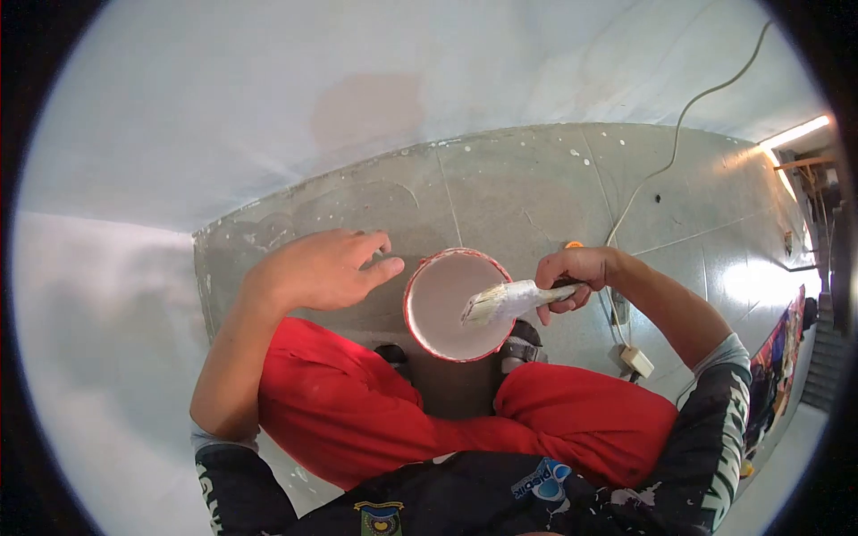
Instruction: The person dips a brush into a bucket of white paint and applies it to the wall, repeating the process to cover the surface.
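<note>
A round bucket of white paint [438,304] with a red rim stands on the floor between my feet. My right hand [572,279] is closed round the handle of a paintbrush [505,301], whose bristles, coated in white, hang over the paint and point left. To the left of the bucket, my left hand [344,266] is held in the air with thumb and fingers apart and nothing in it. Its thumb tip comes close to the bucket's rim.
Grey floor tiles [500,188] with white paint specks meet the pale wall [268,98] ahead. A cable [666,165] runs down the wall and over the floor to a white socket block [636,361] at my right. An orange round object [573,244] lies behind my right hand.
</note>
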A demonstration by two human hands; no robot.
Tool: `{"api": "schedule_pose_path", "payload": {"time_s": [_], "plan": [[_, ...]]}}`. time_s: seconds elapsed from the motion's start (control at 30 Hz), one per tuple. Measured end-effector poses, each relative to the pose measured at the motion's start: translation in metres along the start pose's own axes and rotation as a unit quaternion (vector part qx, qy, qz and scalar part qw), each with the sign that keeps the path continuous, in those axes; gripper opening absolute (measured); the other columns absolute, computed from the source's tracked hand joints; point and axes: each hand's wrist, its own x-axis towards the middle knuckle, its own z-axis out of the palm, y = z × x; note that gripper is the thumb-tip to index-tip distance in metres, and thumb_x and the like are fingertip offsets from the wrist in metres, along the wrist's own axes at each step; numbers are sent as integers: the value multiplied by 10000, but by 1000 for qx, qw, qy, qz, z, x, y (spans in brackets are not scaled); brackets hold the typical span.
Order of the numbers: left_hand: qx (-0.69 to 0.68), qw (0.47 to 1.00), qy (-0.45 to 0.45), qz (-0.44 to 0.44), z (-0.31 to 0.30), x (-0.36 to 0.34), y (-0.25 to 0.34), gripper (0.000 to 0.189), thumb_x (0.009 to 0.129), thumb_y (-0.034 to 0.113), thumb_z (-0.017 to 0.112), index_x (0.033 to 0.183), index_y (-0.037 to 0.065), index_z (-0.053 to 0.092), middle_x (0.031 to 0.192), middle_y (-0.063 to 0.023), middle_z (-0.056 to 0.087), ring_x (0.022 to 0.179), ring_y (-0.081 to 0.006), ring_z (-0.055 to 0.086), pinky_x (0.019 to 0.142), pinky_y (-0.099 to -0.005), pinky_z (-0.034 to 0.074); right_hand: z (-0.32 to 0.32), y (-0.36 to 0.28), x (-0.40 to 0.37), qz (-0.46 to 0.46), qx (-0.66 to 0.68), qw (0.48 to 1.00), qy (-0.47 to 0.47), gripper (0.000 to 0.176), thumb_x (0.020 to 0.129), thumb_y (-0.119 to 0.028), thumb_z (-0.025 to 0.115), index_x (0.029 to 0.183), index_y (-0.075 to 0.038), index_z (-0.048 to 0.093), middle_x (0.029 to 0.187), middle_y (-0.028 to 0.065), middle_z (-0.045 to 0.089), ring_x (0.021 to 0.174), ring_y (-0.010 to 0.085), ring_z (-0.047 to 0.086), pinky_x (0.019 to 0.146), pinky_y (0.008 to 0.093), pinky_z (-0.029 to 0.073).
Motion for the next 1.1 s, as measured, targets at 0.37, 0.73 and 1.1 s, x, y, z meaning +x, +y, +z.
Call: {"api": "schedule_pose_path", "payload": {"time_s": [0.37, 0.73, 1.1], "plan": [[16, 1000, -18, -6, -5, 9, 2, 524, 1009, 477, 439, 1260, 32, 557, 1155, -203, 668, 1080, -382, 622, 925, -444, 482, -1, -18, -39, -221, -5, 965, 142, 333, 855, -314, 689, 933, 9, 695, 664, 24, 590, 473, 88, 484, 408, 239, 354], [7, 999, -28, -34, -3, 8, -6, 478, 1007, 476, 451, 1246, 78, 567, 1153, -180, 676, 1079, -362, 629, 928, -421, 483, -78, -3, -86, -447, 39, 820, 355, 144, 996, -249, 605, 955, -120, 554, 859, 4, 584, 724, 96, 552, 578, 260, 440], [-32, 983, -43, -174, 8, -38, -20, 442, 1013, 450, 468, 1232, 83, 580, 1137, -190, 676, 1057, -353, 643, 899, -414, 496, -194, 44, 16, -310, 224, 730, 567, 214, 951, -262, 591, 952, -49, 572, 812, 65, 571, 589, 147, 524, 437, 309, 399]]}}
